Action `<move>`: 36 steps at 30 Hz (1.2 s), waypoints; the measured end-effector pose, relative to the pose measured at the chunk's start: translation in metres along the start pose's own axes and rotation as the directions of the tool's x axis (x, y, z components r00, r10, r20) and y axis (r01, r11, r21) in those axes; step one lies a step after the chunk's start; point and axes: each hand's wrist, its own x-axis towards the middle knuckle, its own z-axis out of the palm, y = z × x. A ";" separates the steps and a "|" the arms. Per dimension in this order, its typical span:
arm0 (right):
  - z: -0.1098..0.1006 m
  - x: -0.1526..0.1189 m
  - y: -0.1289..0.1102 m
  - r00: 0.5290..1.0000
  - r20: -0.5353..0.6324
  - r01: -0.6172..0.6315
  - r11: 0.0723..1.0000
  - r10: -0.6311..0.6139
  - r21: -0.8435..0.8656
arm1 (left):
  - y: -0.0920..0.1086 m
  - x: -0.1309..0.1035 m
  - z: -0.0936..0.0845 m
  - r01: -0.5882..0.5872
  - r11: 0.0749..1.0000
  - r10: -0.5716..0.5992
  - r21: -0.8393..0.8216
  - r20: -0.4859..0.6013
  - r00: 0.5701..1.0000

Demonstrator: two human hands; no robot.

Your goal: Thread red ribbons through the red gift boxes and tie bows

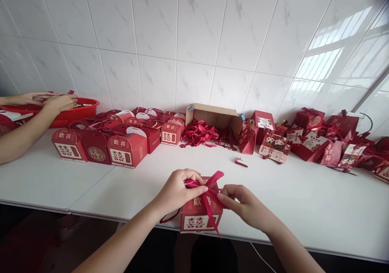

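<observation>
The left hand (190, 187) and right hand (235, 200) each pinched a loop of the ribbon (209, 190). The red box (201, 212) sat beneath them on the desk (136, 192)

Wall (158, 29) of large glossy white tiles with grey veining, thin dark joints, slightly tilted in view. Window light with bar pattern reflected in tiles, far right. Long white counter (273, 208) against wall, seam across left part, edge running near side. Dark, shadowed area below; thin white cable (263, 258) hanging there. Daylight cool, soft.
</observation>
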 end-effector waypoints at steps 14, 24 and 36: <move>0.035 -0.024 -0.012 0.975 -0.218 -0.062 0.987 0.029 -0.149 | -0.011 -0.002 0.002 -0.015 0.999 0.014 -0.044 -0.020 1.000; 0.023 -0.029 -0.002 0.968 -0.251 -0.078 0.965 0.013 -0.252 | -0.010 0.001 -0.004 0.008 0.990 -0.002 -0.141 0.043 0.999; 0.034 -0.008 0.047 0.970 -0.105 0.222 0.975 -0.218 0.027 | -0.035 -0.008 0.006 -0.006 0.859 -0.051 -0.511 -0.097 0.994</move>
